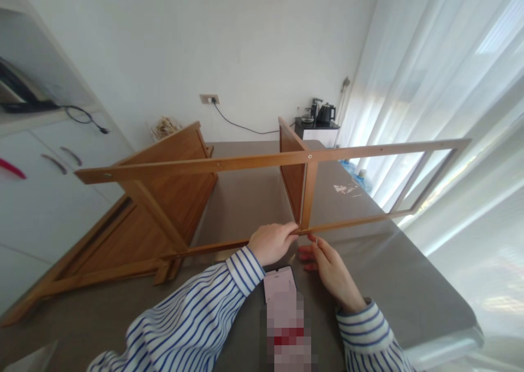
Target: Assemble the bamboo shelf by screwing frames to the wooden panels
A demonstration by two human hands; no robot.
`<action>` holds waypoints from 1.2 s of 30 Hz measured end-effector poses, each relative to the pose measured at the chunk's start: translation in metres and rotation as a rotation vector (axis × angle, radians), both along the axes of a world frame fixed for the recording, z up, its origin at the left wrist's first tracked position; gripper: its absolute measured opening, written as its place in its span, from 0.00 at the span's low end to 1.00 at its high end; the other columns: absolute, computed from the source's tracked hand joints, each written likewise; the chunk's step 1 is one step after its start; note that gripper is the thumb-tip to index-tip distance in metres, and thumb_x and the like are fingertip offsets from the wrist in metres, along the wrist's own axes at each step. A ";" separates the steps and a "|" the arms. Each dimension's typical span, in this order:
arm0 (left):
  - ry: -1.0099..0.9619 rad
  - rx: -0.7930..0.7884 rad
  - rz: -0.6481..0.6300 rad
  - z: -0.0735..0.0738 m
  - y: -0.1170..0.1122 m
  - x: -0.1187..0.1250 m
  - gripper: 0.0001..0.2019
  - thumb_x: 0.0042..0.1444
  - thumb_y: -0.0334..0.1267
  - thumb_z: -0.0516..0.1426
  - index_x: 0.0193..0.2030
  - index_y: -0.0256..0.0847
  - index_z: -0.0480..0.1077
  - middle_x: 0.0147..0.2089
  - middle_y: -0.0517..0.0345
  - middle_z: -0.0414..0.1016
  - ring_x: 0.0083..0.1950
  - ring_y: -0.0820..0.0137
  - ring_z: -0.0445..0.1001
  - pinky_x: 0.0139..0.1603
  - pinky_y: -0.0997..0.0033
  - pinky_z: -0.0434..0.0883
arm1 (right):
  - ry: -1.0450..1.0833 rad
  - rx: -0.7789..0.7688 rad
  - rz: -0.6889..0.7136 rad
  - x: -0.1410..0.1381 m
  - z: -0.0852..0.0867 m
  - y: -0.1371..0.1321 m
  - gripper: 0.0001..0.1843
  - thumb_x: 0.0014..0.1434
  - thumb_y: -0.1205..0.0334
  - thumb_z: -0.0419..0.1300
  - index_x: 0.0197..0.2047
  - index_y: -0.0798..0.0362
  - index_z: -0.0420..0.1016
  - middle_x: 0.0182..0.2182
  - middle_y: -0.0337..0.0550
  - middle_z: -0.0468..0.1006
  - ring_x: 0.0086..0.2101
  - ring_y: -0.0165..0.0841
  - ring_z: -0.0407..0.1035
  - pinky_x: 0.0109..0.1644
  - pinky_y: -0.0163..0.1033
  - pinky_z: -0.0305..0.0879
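A wooden shelf frame with slatted wooden panels stands on its side on the table. My left hand is closed around its lower rail, just left of the joint with the upright middle panel. Just right of that joint, my right hand is at the rail's near side, thumb and index finger together and the other fingers loosely curled. A tiny pale sliver shows at these fingertips; I cannot tell what it is. Between my forearms lies a phone, its screen partly blurred out.
The grey table bears small scraps at the right. A larger slatted panel is joined at the left. Beyond are a kettle on a small cabinet, water bottles, white curtains and a wall socket with a cable.
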State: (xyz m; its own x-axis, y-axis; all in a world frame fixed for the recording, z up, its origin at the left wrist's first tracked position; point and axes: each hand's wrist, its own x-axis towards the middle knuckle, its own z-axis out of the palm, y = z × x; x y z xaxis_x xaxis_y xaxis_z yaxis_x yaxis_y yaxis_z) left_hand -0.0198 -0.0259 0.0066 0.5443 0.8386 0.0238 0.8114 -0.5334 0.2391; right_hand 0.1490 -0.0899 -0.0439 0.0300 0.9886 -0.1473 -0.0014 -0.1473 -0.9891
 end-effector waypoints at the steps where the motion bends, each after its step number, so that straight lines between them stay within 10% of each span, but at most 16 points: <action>1: -0.007 -0.001 0.005 0.001 0.000 0.000 0.17 0.63 0.49 0.43 0.51 0.52 0.66 0.46 0.58 0.77 0.45 0.61 0.76 0.39 0.67 0.69 | -0.062 0.040 -0.004 0.000 -0.001 0.000 0.24 0.59 0.46 0.50 0.51 0.54 0.66 0.40 0.50 0.77 0.38 0.38 0.73 0.39 0.41 0.70; 24: -0.114 -0.043 0.030 0.004 0.001 -0.001 0.17 0.62 0.49 0.45 0.50 0.52 0.69 0.45 0.58 0.77 0.44 0.61 0.75 0.41 0.66 0.68 | -1.051 0.415 -0.101 -0.016 0.002 0.006 0.12 0.66 0.62 0.39 0.37 0.54 0.61 0.24 0.45 0.73 0.23 0.34 0.70 0.24 0.34 0.51; 36: -0.148 -0.070 0.015 0.004 0.002 0.000 0.17 0.61 0.49 0.46 0.51 0.52 0.69 0.46 0.57 0.77 0.46 0.60 0.75 0.41 0.66 0.68 | -1.058 0.400 -0.115 -0.025 0.003 0.009 0.12 0.65 0.65 0.39 0.40 0.56 0.60 0.24 0.47 0.73 0.23 0.34 0.69 0.22 0.34 0.50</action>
